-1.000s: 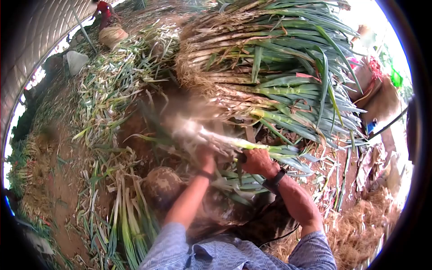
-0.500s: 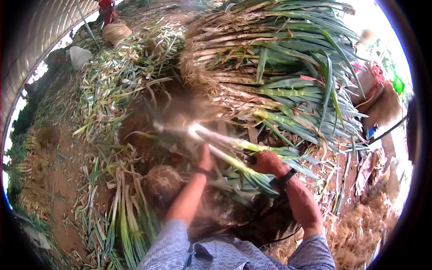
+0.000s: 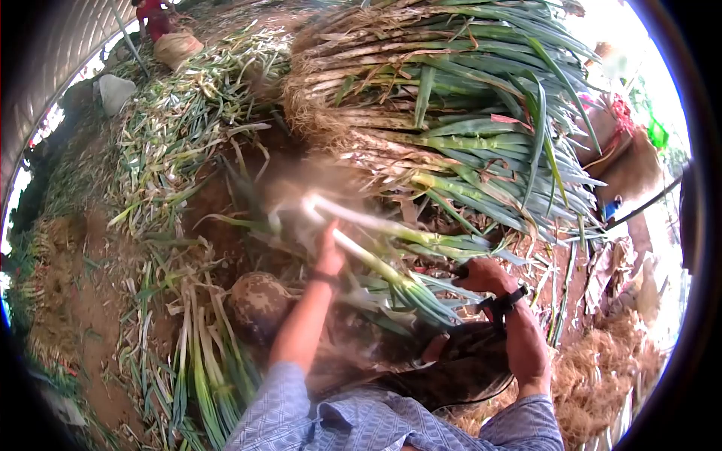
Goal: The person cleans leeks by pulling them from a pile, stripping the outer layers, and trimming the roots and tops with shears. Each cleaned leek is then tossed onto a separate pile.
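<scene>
My left hand is closed on the pale stalks of a few long green onions, whose green leaves fan out to the right. A bright, blurred haze surrounds their white ends, so the tips are hard to make out. My right hand, with a dark band at the wrist, is curled beside the leaves; a small dark piece shows at its fingers, too little to name. Just above lies a large pile of unpeeled green onions, roots to the left and leaves to the right.
Several cleaned green onions lie at lower left, next to my camouflage-patterned knee. Leaf scraps litter the ground at left. A heap of brown roots is at lower right. A person in red is at the far upper left.
My right hand has moved right, away from the stalks, while my left hand keeps hold of the green onions. The whole view has shifted slightly.
</scene>
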